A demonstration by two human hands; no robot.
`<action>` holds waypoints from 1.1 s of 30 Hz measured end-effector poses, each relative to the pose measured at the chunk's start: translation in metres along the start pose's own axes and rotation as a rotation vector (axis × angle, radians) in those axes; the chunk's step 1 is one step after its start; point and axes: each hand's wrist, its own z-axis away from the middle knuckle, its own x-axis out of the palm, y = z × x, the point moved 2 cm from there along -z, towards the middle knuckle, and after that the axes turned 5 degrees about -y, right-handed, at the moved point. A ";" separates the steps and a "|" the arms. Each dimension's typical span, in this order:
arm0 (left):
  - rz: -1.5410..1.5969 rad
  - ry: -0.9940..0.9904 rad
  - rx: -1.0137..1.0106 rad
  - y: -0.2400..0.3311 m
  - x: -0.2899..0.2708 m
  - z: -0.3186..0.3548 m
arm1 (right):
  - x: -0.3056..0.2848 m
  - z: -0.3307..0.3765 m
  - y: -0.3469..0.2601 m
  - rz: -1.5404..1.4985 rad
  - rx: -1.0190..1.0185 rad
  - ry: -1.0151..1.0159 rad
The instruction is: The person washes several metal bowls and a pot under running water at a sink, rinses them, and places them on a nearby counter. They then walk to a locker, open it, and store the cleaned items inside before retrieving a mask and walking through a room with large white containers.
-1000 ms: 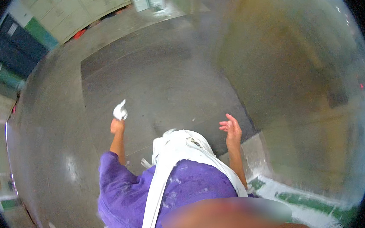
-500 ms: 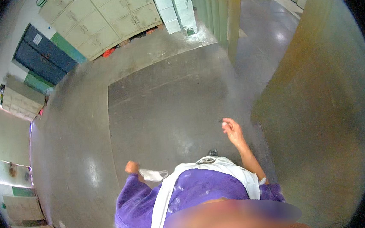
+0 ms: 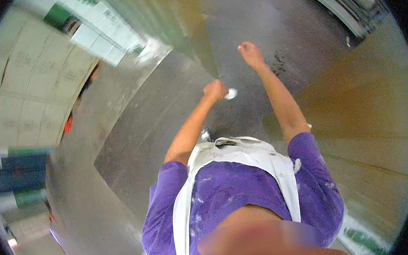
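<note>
- The left hand (image 3: 215,90) is closed into a fist around a small white wad (image 3: 230,94), which looks like a crumpled cloth or paper; the exact material cannot be determined.
- The wad protrudes from the right side of the fist, held out in front of the person's chest, above the grey floor (image 3: 132,133).
- The right hand (image 3: 251,54) is extended further forward than the left, with nothing in it. Its fingers appear loosely curled; motion blur prevents a precise reading of how far they are spread.
- The two hands are near each other but not touching; the wad lies between them, closer to the left.
- Both forearms are bare and run from the hands back to the short sleeves of a purple shirt (image 3: 237,182).
- A white apron (image 3: 244,153), flecked and smeared, hangs over the shirt, with its straps running down over the chest.
- A tall panel edge (image 3: 202,41), greenish-yellow, stands just ahead of the left hand.
- Pale lockers (image 3: 33,88) line the wall well to the left.
</note>
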 end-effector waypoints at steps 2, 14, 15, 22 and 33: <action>0.042 -0.035 0.164 0.057 -0.055 -0.067 | -0.043 -0.054 0.028 0.038 0.065 0.167; -0.235 -0.220 0.797 0.436 -0.178 -0.429 | -0.229 -0.241 0.323 -0.564 0.686 0.703; -0.130 -0.269 0.727 0.466 -0.180 -0.441 | -0.249 -0.243 0.331 -0.534 0.657 0.716; -0.211 -0.387 0.805 0.702 -0.133 -0.549 | -0.416 -0.294 0.427 -0.477 0.699 0.701; 0.424 -1.081 0.667 1.136 0.101 -0.581 | -0.425 -0.019 0.639 0.187 1.327 0.619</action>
